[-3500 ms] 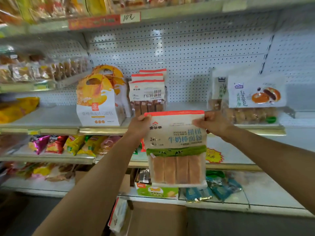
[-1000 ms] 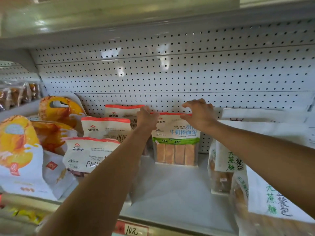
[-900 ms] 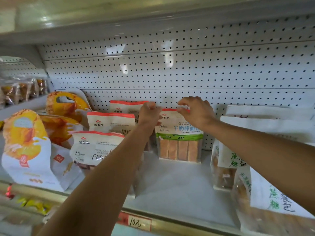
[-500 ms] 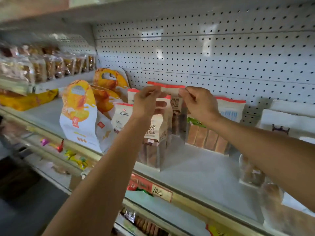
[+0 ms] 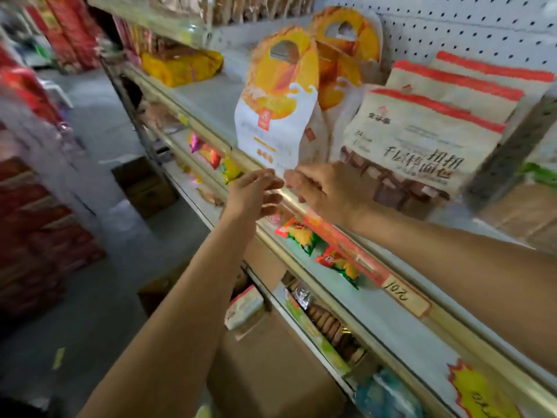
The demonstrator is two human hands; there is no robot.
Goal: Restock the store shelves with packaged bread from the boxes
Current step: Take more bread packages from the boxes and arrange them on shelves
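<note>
Nearest the camera, below the shelf's front rail, an open cardboard box stands on the floor with one bread pack poking out of its top; this is likely the next thing to be fetched.

Just above the rail, both hands are empty. The left hand hangs loosely open, fingers spread, and the right hand is half curled and holds nothing. Both hover right at the bottom edge of the orange-and-white bag, which stands upright at the rail's very lip, though motion blur hides whether either one touches it.

That bag is the main risk: standing so far forward, it could tip off over the rail if a passing finger or wrist knocks it. The front red-topped bread pack, to the right behind the rail and close to the right wrist, could likewise be dragged forward.

Further back, two more red-topped packs lean behind it, and a second orange bag stands against the pegboard. Under the rail, small snack packets crowd the lower shelf and narrow the way down to the box.
</note>
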